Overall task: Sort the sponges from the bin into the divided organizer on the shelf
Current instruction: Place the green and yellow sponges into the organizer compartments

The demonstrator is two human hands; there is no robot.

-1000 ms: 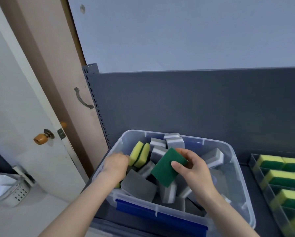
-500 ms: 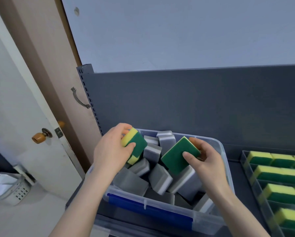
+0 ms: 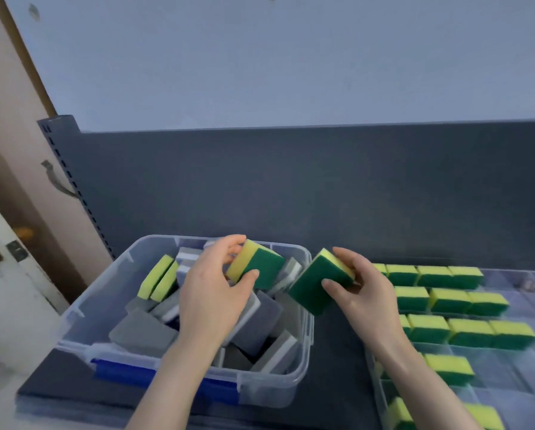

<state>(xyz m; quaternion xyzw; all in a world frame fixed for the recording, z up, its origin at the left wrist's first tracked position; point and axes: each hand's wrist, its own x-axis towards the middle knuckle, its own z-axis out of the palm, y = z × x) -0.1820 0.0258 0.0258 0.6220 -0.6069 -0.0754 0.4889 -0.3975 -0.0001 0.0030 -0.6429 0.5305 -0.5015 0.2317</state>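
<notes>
My left hand (image 3: 212, 294) grips a yellow-and-green sponge (image 3: 256, 265) above the right half of the clear plastic bin (image 3: 86, 308). A second yellow-and-green sponge (image 3: 314, 282) is held in my right hand (image 3: 363, 288), over the dark shelf gap between the bin and the divided organizer (image 3: 508, 380). Inside the bin lie several grey sponges (image 3: 142, 333) and two more yellow-green ones (image 3: 159, 276) standing on edge at the back left. The organizer on the right holds rows of yellow-green sponges (image 3: 452, 301) in its left compartments.
A dark grey shelf back panel (image 3: 291, 187) rises behind bin and organizer. The bin has a blue latch (image 3: 120, 372) on its near side. To the left are a beige door with a metal handle (image 3: 53, 178) and a white door.
Both hands have lifted their sponges and carried them to the right; the right-hand sponge now is outside the bin. The camera has swung right, showing more of the organizer.
</notes>
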